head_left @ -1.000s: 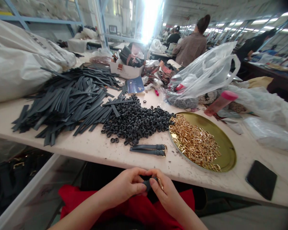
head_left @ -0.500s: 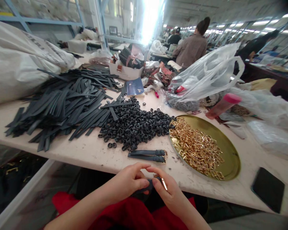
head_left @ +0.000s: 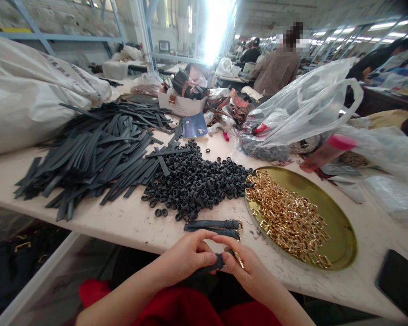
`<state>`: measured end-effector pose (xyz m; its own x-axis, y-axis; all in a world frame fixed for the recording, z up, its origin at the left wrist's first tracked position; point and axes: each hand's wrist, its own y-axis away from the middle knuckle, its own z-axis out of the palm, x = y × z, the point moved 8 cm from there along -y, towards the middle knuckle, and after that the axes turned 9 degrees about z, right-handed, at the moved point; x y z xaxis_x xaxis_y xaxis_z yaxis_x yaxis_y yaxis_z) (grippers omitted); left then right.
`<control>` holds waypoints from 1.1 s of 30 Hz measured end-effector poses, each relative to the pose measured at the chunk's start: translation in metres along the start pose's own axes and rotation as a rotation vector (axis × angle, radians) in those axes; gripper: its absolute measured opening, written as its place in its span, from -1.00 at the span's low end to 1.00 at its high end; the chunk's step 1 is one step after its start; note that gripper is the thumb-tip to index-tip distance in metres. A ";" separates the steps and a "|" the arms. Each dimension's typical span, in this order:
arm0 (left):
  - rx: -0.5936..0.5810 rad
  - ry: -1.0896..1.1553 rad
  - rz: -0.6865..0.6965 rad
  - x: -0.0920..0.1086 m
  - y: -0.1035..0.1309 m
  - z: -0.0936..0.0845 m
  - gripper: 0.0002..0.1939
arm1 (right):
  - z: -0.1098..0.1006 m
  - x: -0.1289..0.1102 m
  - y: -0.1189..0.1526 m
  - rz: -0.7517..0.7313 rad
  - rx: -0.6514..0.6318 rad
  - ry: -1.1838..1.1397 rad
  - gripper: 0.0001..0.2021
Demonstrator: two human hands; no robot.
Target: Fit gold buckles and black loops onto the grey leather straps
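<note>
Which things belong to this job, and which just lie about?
Likely job things:
strap in left hand and right hand
two buckled straps
dark strips
dark loops
gold buckles on tray

Apparently just lying about:
blue booklet
pink-capped container
plastic bag
black slab

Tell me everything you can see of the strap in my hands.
The strap is dark grey and looks like leather, with a gold, metal-looking buckle showing toward its right end. Your left hand and right hand both grip it, near the front edge of the table. They cover much of it, so its full length can't be told.
</note>
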<state>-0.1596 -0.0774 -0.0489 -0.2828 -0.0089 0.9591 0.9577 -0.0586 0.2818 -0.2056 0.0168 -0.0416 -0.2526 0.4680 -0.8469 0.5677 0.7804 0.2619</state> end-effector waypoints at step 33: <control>0.264 -0.883 0.257 0.043 -0.016 -0.066 -0.75 | -0.034 0.025 -0.035 -0.141 0.599 0.445 -0.77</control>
<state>-0.1905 -0.1429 -0.0140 -0.0228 0.7724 0.6347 0.9966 0.0682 -0.0471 -0.2586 0.0150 -0.0560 -0.5744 0.6028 -0.5538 0.8031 0.5459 -0.2387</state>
